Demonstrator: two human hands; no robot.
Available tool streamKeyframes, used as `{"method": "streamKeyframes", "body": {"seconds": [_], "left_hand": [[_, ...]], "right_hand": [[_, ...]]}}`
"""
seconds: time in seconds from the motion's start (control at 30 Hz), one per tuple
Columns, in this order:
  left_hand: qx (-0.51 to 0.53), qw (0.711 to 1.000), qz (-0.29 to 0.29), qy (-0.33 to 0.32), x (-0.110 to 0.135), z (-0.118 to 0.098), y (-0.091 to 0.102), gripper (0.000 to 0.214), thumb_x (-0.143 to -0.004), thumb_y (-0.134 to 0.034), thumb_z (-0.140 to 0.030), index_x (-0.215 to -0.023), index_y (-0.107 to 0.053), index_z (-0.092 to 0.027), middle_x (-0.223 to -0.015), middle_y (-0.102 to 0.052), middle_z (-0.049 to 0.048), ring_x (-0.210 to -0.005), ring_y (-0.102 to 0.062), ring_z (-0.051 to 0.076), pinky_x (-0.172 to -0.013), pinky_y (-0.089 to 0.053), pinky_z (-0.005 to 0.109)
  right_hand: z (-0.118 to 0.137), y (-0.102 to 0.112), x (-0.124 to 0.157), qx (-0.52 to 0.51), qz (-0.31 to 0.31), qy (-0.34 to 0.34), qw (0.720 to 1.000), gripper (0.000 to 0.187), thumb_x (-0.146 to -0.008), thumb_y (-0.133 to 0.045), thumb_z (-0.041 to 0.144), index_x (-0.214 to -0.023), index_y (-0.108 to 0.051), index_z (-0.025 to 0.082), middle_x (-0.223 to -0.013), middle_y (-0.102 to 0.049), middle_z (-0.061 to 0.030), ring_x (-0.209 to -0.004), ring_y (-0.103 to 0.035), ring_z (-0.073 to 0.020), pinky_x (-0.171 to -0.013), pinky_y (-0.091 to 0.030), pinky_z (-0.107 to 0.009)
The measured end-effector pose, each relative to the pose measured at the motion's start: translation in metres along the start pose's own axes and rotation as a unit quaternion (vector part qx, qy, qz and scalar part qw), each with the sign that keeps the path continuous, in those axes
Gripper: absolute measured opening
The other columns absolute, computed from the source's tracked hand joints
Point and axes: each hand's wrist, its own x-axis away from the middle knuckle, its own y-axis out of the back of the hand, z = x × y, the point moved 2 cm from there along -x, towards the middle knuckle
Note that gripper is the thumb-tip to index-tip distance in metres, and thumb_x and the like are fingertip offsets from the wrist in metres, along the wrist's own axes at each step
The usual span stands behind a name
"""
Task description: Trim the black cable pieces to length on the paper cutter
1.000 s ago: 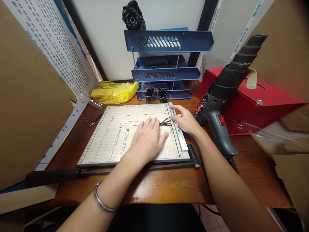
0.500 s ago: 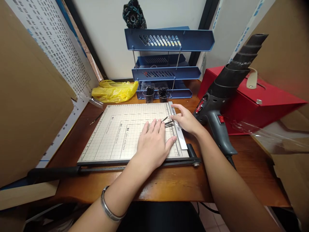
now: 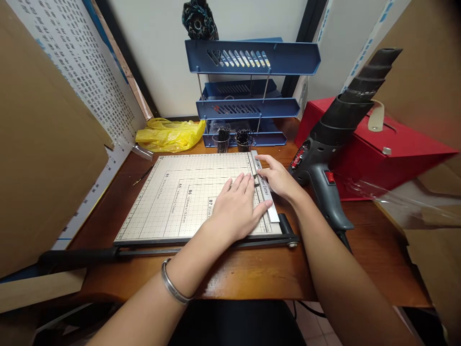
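A paper cutter board point(image 3: 173, 202) with a printed grid lies on the wooden desk point(image 3: 259, 274). My left hand point(image 3: 239, 206) lies flat on the board near its right side, fingers stretched out over thin black strips that are almost wholly hidden beneath it. My right hand point(image 3: 279, 180) rests on the cutter's metal ruler strip point(image 3: 268, 197) at the board's right edge, fingers extended and pressing down. A sliver of the black strips point(image 3: 256, 177) shows between the two hands.
A black heat gun point(image 3: 331, 144) stands right of the cutter, before a red box point(image 3: 382, 144). Two cups of black sticks point(image 3: 233, 139) and a blue tiered tray point(image 3: 248, 91) stand behind. A yellow bag point(image 3: 169, 135) lies back left. Cardboard sheets flank both sides.
My left hand has slid rightward across the board, pushing the black strips toward the ruler strip and covering them. My right hand has stayed on the ruler strip.
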Motion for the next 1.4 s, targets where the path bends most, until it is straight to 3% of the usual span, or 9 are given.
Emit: {"method": "streamKeyframes", "body": {"seconds": [0.13, 0.4, 0.67, 0.83, 1.1, 1.4], "left_hand": [[0.010, 0.999, 0.013, -0.034, 0.005, 0.010, 0.000, 0.080, -0.105, -0.018, -0.062, -0.162, -0.021, -0.007, -0.170, -0.017, 0.0120, -0.159, -0.012, 0.024, -0.130, -0.012, 0.047], [0.023, 0.992, 0.040, -0.121, 0.022, 0.038, 0.010, 0.067, -0.106, -0.023, -0.059, -0.163, -0.022, -0.023, -0.169, -0.022, 0.0018, -0.159, -0.013, 0.020, -0.129, -0.002, 0.050], [0.013, 0.999, 0.001, -0.047, 0.036, 0.041, 0.013, 0.075, -0.106, -0.021, -0.061, -0.163, -0.018, -0.014, -0.170, -0.016, 0.0074, -0.159, -0.011, 0.022, -0.130, -0.003, 0.048], [-0.024, 0.999, 0.007, -0.044, 0.046, 0.033, 0.008, 0.076, -0.106, -0.019, -0.061, -0.161, -0.023, -0.010, -0.169, -0.019, 0.0090, -0.159, -0.012, 0.023, -0.130, -0.004, 0.049], [-0.011, 0.998, 0.000, -0.061, 0.029, 0.009, 0.002, 0.082, -0.104, -0.015, -0.065, -0.161, -0.025, -0.006, -0.168, -0.020, 0.0127, -0.159, -0.013, 0.025, -0.130, -0.007, 0.050], [0.014, 0.998, -0.011, -0.061, 0.028, 0.005, 0.003, 0.080, -0.105, -0.014, -0.063, -0.162, -0.021, -0.007, -0.169, -0.016, 0.0117, -0.159, -0.013, 0.022, -0.130, -0.007, 0.047]], "right_hand": [[0.001, 0.000, 0.000, 0.002, -0.007, 0.006, 1.000, 0.048, -0.075, -0.055, 0.023, -0.123, -0.061, 0.020, -0.107, -0.067, -0.0088, -0.101, -0.060, -0.0252, -0.085, -0.051, -0.039], [0.004, 0.001, 0.004, 0.004, 0.003, 0.020, 1.000, 0.048, -0.073, -0.058, 0.024, -0.121, -0.061, 0.021, -0.095, -0.065, -0.0066, -0.087, -0.059, -0.0219, -0.073, -0.049, -0.033], [0.006, 0.001, 0.008, 0.013, 0.042, 0.000, 0.999, 0.061, -0.073, -0.056, 0.026, -0.133, -0.055, 0.016, -0.079, -0.058, -0.0015, -0.067, -0.050, -0.0156, -0.063, -0.042, -0.030], [0.008, 0.000, 0.009, 0.026, 0.040, -0.007, 0.999, 0.063, -0.073, -0.055, 0.026, -0.135, -0.055, 0.015, -0.072, -0.053, 0.0014, -0.062, -0.046, -0.0143, -0.061, -0.038, -0.029], [0.006, 0.000, 0.007, 0.027, 0.039, -0.010, 0.999, 0.062, -0.073, -0.055, 0.027, -0.135, -0.054, 0.017, -0.069, -0.054, 0.0013, -0.060, -0.047, -0.0153, -0.058, -0.039, -0.029], [0.008, 0.000, 0.008, 0.028, 0.032, -0.001, 0.999, 0.062, -0.072, -0.055, 0.027, -0.133, -0.056, 0.015, -0.074, -0.055, 0.0001, -0.064, -0.048, -0.0155, -0.062, -0.040, -0.030]]}}
